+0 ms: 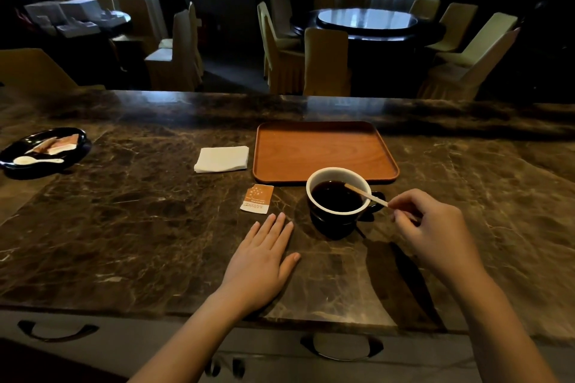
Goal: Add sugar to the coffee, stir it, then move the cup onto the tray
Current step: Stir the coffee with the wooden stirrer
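Observation:
A dark cup with a white inside [323,216] stands on the marble counter, full of black coffee, just in front of the orange-brown tray [326,146]. A thin wooden stir stick [366,194] leans over the cup's right rim with its tip above the coffee. My right hand [432,230] pinches the stick's outer end, to the right of the cup. A torn orange and white sugar packet [257,198] lies flat left of the cup. My left hand [264,255] rests palm down on the counter, fingers together, just below the packet.
A folded white napkin [221,159] lies left of the tray. A black plate [43,149] with food and a white spoon sits at the far left. The counter's front edge, with drawer handles [341,347], runs below my arms. Chairs and a round table stand behind.

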The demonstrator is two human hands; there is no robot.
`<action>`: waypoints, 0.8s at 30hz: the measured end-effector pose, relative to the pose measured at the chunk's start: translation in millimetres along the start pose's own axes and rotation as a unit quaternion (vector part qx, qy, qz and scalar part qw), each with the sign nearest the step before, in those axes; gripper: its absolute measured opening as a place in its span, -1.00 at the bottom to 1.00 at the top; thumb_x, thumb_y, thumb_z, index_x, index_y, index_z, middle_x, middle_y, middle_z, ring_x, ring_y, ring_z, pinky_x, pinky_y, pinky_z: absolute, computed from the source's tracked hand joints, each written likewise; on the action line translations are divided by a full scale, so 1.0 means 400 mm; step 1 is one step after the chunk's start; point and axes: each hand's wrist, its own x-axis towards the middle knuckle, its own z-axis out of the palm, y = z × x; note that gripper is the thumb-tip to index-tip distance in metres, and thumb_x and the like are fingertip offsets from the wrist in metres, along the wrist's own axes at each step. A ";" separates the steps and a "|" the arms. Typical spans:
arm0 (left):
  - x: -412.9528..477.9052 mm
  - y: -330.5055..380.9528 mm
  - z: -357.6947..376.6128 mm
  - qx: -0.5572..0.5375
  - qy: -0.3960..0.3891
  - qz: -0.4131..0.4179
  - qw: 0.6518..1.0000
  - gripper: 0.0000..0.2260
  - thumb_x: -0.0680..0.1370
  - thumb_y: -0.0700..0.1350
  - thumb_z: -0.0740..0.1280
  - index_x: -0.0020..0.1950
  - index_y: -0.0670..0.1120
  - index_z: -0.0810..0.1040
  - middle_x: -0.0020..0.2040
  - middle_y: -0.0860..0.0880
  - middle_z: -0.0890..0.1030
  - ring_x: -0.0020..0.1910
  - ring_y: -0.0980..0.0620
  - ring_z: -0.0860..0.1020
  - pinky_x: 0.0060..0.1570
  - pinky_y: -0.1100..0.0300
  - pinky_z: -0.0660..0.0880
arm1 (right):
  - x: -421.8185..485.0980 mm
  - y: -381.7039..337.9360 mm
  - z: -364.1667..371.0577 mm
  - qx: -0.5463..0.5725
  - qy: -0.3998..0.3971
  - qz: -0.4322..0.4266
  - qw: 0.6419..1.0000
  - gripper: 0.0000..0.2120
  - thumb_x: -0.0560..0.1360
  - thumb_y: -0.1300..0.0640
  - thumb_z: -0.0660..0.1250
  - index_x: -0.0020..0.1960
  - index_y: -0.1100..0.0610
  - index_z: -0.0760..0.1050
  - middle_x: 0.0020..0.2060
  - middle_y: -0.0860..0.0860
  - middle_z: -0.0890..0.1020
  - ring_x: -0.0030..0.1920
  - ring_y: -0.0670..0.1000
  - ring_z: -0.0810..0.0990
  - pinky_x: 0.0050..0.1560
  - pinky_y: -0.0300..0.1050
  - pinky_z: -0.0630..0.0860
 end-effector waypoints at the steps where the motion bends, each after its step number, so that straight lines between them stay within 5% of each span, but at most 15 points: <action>1: 0.000 0.000 0.000 -0.001 0.002 0.000 1.000 -0.47 0.54 0.22 -0.14 0.47 0.05 -0.11 0.49 0.07 -0.15 0.43 0.16 -0.25 0.37 0.20 -0.31 | 0.000 0.000 -0.002 -0.015 -0.014 0.010 1.000 -0.83 0.48 0.24 0.32 0.01 0.01 0.53 -0.22 -0.05 0.61 -0.24 -0.11 0.56 -0.30 -0.15 0.53; 4: 0.000 -0.001 0.001 0.001 0.009 0.002 1.000 -0.47 0.54 0.22 -0.15 0.46 0.05 -0.12 0.46 0.09 -0.17 0.42 0.16 -0.25 0.36 0.21 -0.32 | 0.002 0.004 -0.009 -0.062 -0.044 0.019 0.997 -0.75 0.50 0.22 0.29 0.17 0.06 0.52 -0.23 -0.07 0.60 -0.32 -0.10 0.53 -0.41 -0.27 0.37; 8: -0.001 -0.003 0.004 -0.007 0.013 0.004 1.000 -0.47 0.54 0.22 -0.14 0.46 0.05 -0.11 0.44 0.11 -0.18 0.42 0.17 -0.25 0.36 0.21 -0.32 | 0.001 -0.001 -0.015 -0.089 -0.071 0.008 0.993 -0.77 0.52 0.24 0.25 0.10 0.06 0.58 -0.33 -0.20 0.51 -0.29 -0.18 0.46 -0.35 -0.29 0.33; 12: 0.001 -0.003 0.002 -0.036 0.020 0.010 0.999 -0.47 0.54 0.21 -0.07 0.46 0.07 -0.04 0.44 0.14 -0.14 0.41 0.20 -0.22 0.35 0.25 -0.31 | -0.002 -0.004 -0.011 -0.094 -0.077 0.020 0.992 -0.77 0.54 0.22 0.23 0.13 0.08 0.58 -0.23 -0.03 0.61 -0.21 -0.03 0.54 -0.30 -0.20 0.40; 18: -0.011 -0.023 -0.039 -0.149 0.149 -0.037 0.977 -0.72 0.53 0.00 0.23 0.23 0.03 0.48 0.32 0.04 0.46 0.30 0.23 0.28 0.31 0.24 0.17 | -0.003 -0.059 0.002 -0.025 -0.026 -0.022 0.999 -0.77 0.51 0.28 0.28 0.11 0.12 0.60 -0.29 -0.05 0.60 -0.26 -0.13 0.53 -0.31 -0.38 0.35; 21: -0.016 -0.073 -0.071 -0.127 0.214 -0.090 0.964 -0.78 0.50 -0.09 0.29 0.13 -0.03 0.56 0.19 -0.03 0.58 0.22 0.09 0.47 0.19 0.19 0.33 | 0.004 -0.125 0.034 0.022 -0.016 -0.049 0.998 -0.76 0.50 0.26 0.29 0.14 0.12 0.57 -0.21 -0.07 0.62 -0.19 -0.14 0.57 -0.22 -0.44 0.35; 24: -0.026 -0.147 -0.091 -0.085 0.210 -0.160 0.961 -0.74 0.51 -0.09 0.28 0.18 -0.09 0.53 0.24 -0.09 0.55 0.29 0.01 0.42 0.27 0.11 0.29 | 0.019 -0.202 0.085 0.060 -0.026 -0.079 0.995 -0.77 0.50 0.25 0.29 0.13 0.12 0.58 -0.14 -0.04 0.64 -0.12 -0.10 0.57 -0.11 -0.40 0.38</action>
